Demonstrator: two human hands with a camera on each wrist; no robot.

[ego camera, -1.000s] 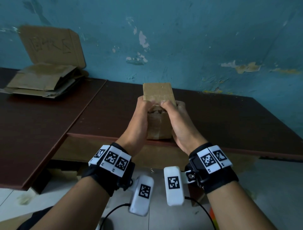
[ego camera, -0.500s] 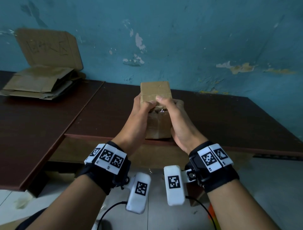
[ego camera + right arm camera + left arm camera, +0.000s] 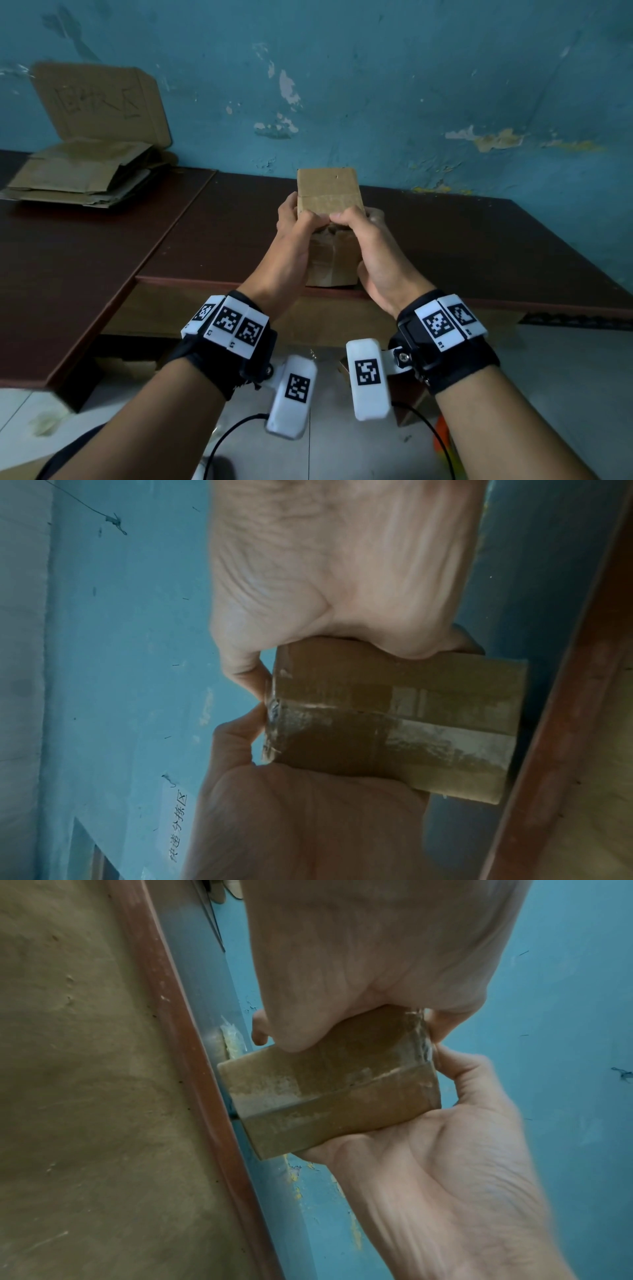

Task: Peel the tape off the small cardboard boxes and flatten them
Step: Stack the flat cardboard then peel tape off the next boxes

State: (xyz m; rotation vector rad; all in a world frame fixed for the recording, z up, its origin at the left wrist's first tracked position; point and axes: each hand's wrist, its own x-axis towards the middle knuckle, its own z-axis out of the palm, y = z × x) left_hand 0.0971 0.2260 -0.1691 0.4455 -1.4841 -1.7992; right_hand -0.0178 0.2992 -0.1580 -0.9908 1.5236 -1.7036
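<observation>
A small brown cardboard box (image 3: pixel 328 192) stands upright at the near edge of the dark table (image 3: pixel 479 246). Shiny clear tape (image 3: pixel 445 739) runs along its near side and over the top edge. My left hand (image 3: pixel 303 222) grips the box from the left and my right hand (image 3: pixel 346 222) from the right. Both thumbs press at the top front edge where the tape crinkles. In the left wrist view the box (image 3: pixel 329 1096) sits between the left hand (image 3: pixel 359 974) above and the right hand (image 3: pixel 445 1137) below. The fingers behind the box are hidden.
A stack of flattened cardboard (image 3: pixel 78 178) lies at the back left on a second dark table (image 3: pixel 68 267), with a cardboard sign (image 3: pixel 99 102) leaning on the blue wall. The table's reddish front edge (image 3: pixel 192 1069) runs right under the box.
The box has stayed in place at the table edge. My thumbs came close together at its top front edge and now sit slightly further apart.
</observation>
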